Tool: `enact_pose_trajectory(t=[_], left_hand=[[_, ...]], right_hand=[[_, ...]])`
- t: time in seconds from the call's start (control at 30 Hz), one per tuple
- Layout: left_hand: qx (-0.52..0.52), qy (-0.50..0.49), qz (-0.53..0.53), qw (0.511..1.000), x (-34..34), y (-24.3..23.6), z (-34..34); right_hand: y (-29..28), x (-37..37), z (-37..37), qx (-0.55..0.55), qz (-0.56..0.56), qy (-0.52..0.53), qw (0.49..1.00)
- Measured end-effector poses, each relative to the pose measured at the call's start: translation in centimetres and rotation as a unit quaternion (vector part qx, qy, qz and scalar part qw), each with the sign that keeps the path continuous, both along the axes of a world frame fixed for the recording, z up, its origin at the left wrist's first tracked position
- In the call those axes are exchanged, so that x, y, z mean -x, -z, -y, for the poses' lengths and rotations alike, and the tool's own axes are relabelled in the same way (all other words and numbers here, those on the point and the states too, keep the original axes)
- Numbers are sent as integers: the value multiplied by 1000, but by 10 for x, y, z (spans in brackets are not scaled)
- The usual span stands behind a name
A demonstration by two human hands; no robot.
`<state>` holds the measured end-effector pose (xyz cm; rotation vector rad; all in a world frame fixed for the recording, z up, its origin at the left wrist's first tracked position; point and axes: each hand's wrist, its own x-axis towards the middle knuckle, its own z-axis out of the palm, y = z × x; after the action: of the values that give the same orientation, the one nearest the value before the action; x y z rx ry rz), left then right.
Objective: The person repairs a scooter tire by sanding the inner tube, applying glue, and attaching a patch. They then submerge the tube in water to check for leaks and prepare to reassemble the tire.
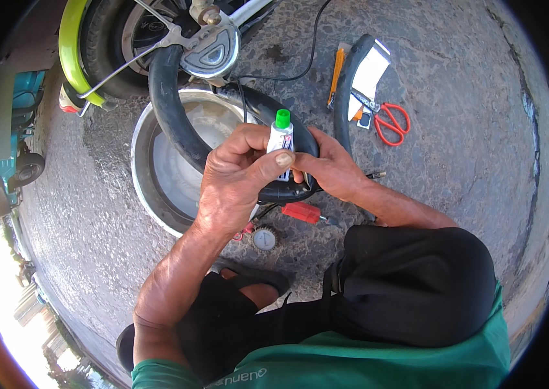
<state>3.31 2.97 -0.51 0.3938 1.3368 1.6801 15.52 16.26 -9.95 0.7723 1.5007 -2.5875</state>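
Between the thumb and fingers of my left hand point(239, 165) is a small white tube point(280, 140) with a green cap pointing up and away from me. My right hand point(336, 165) is closed on a black inner tube point(177, 110), just right of the white tube. The inner tube loops from the wheel hub over a metal basin point(141, 162) and back under my hands. My right fingertips are partly hidden behind my left thumb and the white tube.
Behind the basin stands a wheel with a yellow-green fender point(73, 52). Red-handled scissors point(392, 123), an orange cutter knife point(337, 74) and a black rubber strip point(345, 91) lie at right. A red-handled tool point(301, 212) and round gauge point(264, 238) lie near my feet.
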Motion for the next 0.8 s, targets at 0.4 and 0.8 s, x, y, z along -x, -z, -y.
enact_pose_trajectory(t=[0.4, 0.8], left_hand=[[142, 16, 45, 989, -1, 2, -6], [262, 63, -186, 945, 5, -6, 17]], right_hand=[[-3, 0, 0, -8, -10, 17, 1000], [-16, 2, -6, -84, 51, -40, 994]])
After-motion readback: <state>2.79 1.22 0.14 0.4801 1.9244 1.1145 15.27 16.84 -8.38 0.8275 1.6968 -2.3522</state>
